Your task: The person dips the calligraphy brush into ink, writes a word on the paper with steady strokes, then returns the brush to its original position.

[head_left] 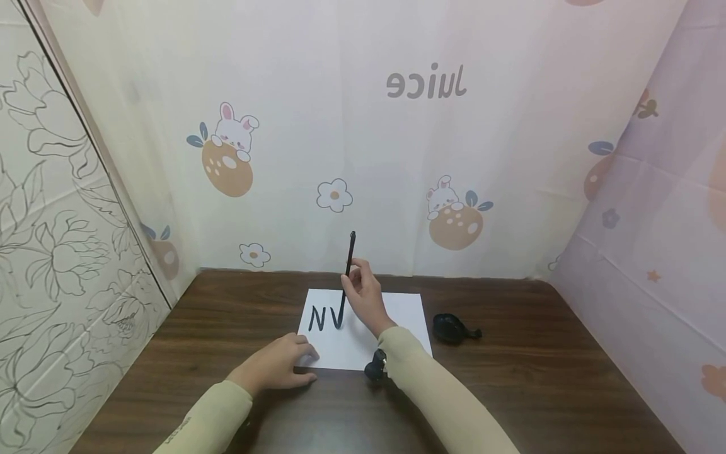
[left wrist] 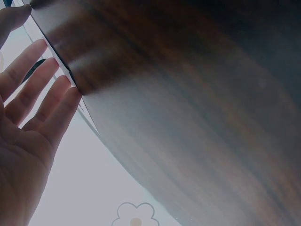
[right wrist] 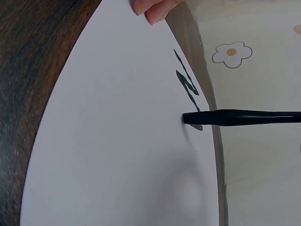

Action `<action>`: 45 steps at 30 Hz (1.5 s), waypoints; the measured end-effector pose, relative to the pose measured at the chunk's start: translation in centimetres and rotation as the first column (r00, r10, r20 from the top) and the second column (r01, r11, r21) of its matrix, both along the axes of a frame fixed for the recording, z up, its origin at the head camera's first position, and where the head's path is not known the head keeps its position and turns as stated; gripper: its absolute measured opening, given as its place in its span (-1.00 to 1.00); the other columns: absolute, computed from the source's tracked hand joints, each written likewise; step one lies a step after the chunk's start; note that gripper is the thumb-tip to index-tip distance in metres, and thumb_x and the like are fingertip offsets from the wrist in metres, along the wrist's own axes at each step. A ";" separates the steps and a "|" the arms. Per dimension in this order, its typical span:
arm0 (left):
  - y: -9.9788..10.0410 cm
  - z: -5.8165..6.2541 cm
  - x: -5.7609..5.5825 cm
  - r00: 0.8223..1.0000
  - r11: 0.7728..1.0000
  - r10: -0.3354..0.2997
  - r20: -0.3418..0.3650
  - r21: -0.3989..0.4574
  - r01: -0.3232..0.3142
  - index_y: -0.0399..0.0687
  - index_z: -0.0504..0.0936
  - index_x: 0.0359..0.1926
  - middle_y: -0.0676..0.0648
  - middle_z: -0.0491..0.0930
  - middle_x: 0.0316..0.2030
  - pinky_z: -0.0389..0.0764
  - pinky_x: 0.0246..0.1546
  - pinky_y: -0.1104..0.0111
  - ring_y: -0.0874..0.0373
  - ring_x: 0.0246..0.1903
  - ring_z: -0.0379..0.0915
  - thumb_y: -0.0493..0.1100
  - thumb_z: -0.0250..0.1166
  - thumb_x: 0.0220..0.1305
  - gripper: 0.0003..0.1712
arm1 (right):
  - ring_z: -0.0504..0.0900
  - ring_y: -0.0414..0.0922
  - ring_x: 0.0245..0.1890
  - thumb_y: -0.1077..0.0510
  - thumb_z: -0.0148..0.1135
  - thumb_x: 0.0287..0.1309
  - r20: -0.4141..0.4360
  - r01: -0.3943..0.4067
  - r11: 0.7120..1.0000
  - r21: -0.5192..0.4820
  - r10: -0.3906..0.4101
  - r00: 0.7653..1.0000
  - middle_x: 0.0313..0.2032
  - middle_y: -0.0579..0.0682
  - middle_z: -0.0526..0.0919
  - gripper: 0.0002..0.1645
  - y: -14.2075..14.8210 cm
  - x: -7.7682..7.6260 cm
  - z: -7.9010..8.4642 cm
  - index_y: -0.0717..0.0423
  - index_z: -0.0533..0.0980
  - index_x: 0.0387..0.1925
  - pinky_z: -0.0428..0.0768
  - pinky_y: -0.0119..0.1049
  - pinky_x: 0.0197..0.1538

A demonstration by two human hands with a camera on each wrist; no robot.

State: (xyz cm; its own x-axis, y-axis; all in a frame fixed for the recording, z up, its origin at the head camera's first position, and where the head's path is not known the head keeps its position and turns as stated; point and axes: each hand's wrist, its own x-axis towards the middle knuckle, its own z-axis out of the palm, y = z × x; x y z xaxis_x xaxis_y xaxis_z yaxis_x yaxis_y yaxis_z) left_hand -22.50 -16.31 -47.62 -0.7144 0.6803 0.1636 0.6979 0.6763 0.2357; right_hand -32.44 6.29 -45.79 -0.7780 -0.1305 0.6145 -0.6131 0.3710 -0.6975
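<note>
A slim black brush (head_left: 348, 265) stands nearly upright in my right hand (head_left: 365, 299), pinched between thumb and fingers. Its tip meets the white paper (head_left: 363, 353) at the right arm of a black V-shaped mark (head_left: 336, 318). Left of that is a painted black N (head_left: 317, 318). In the right wrist view the brush (right wrist: 249, 117) reaches in from the right, its tip on the sheet by the black strokes. My left hand (head_left: 278, 364) lies with spread fingers over the paper's near left corner, its thumb on the table. The left wrist view shows its fingers (left wrist: 51, 113) extended, gripping nothing.
A small black dish with a short handle (head_left: 450, 328) sits right of the paper on the dark wooden table (head_left: 510, 378). Patterned curtains (head_left: 368, 139) rise behind the table and on both sides. A black round device (head_left: 375, 367) is at my right wrist.
</note>
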 end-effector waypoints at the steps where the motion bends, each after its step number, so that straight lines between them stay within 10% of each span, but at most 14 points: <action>1: 0.0 0.0 0.0 1.000 1.000 -0.001 0.001 0.000 0.001 -0.02 0.73 -0.12 0.09 0.63 -0.22 0.58 -0.17 0.28 0.25 -0.24 0.45 0.07 0.47 0.16 -0.65 | 0.52 -0.15 -0.33 0.16 0.16 0.42 0.000 0.002 1.000 0.000 -0.002 1.000 -0.30 -0.06 0.52 -0.57 0.0 0.0 0.0 0.12 0.33 0.23 0.57 -0.29 -0.23; 45: -0.2 -0.5 -0.2 0.999 1.000 -0.022 -0.024 0.007 0.022 -0.01 0.73 -0.12 0.09 0.62 -0.22 0.57 -0.17 0.28 0.25 -0.24 0.45 0.08 0.46 0.18 -0.65 | 0.52 -0.16 -0.28 0.15 0.16 0.43 -0.029 0.002 1.000 -0.009 -0.002 1.000 -0.28 -0.05 0.52 -0.59 0.2 0.2 0.5 0.10 0.34 0.22 0.59 -0.30 -0.19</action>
